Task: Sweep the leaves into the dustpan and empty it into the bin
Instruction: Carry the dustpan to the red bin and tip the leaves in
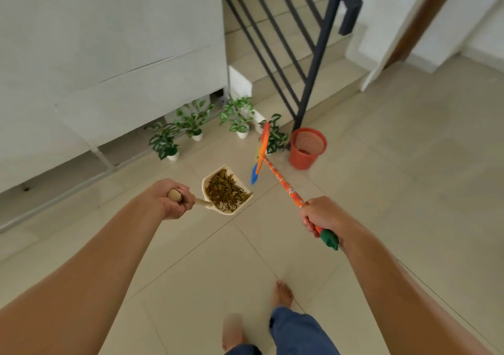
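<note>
We count four potted plants [163, 142] [194, 121] [237, 117] [275, 135], one bin [307, 148], one dustpan [226, 191] and one broom [281, 182]. We see two hands [174, 197] [321, 215] and two bare feet [283, 293] [231, 333]. The leaves [226, 191] form one pile, too tangled for us to count.

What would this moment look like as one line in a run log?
left hand: grips dustpan full of leaves | right hand: grips broom | bin: ahead, not yet emptied into
</note>
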{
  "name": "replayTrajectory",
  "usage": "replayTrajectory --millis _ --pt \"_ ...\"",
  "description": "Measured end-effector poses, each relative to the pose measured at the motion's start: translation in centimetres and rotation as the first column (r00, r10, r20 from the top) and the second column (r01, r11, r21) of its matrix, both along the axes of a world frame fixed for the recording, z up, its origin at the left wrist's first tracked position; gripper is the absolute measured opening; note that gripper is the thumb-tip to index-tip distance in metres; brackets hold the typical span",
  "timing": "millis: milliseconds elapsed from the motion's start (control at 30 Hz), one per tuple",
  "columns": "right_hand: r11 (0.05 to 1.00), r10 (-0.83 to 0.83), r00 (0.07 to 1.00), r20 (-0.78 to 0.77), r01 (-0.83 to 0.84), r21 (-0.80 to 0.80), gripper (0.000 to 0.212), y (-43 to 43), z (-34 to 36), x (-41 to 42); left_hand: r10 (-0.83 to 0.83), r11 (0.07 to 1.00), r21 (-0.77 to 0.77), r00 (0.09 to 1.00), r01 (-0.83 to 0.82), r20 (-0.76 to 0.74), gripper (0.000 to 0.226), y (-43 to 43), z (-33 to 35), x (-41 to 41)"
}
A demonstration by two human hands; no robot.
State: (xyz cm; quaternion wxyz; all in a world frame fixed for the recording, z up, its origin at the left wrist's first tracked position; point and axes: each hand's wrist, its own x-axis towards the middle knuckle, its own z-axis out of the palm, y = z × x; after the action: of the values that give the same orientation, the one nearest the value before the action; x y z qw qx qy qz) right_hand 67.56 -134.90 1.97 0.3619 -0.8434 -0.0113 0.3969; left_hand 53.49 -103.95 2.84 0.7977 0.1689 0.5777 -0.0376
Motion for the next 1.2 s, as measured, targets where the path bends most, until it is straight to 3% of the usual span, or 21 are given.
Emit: replayTrajectory --millis 433,600,800,867,1000,1200 --pt "0.921 -0.379 0.925 0.01 0.377 0.102 0.014 -12.3 6.9 6.1 -0.221 0.973 -0.019 0.955 0.229 0.196 0.024 -8.9 7.4 12.5" --pt "0.869 -0.454 0.89 -0.027 0.45 0.205 0.013 -14.7 8.2 11.4 -0.291 0.957 0.06 0.926 0.285 0.24 0.013 -12.4 10.0 17.9" --pt "0.852 -0.46 0.886 -0.06 0.46 0.25 0.017 -17.2 7.9 18.8 -0.354 0.933 0.15 0.909 0.327 0.222 0.021 -17.0 11.8 24.1" --pt "0.86 -0.444 0.894 -0.064 0.445 0.249 0.014 -17.9 7.6 21.2 -0.361 0.929 0.168 0.907 0.33 0.218 0.012 -18.4 11.4 26.2" --pt "0.887 -0.397 0.917 -0.048 0.396 0.239 0.014 -18.9 6.8 25.2 -0.349 0.927 0.217 0.917 0.307 0.194 0.017 -20.4 8.8 29.7" --pt "0.9 -0.379 0.924 -0.054 0.382 0.208 0.017 -19.1 4.3 29.4 -0.372 0.908 0.264 0.917 0.327 0.146 0.004 -23.2 3.7 33.8"
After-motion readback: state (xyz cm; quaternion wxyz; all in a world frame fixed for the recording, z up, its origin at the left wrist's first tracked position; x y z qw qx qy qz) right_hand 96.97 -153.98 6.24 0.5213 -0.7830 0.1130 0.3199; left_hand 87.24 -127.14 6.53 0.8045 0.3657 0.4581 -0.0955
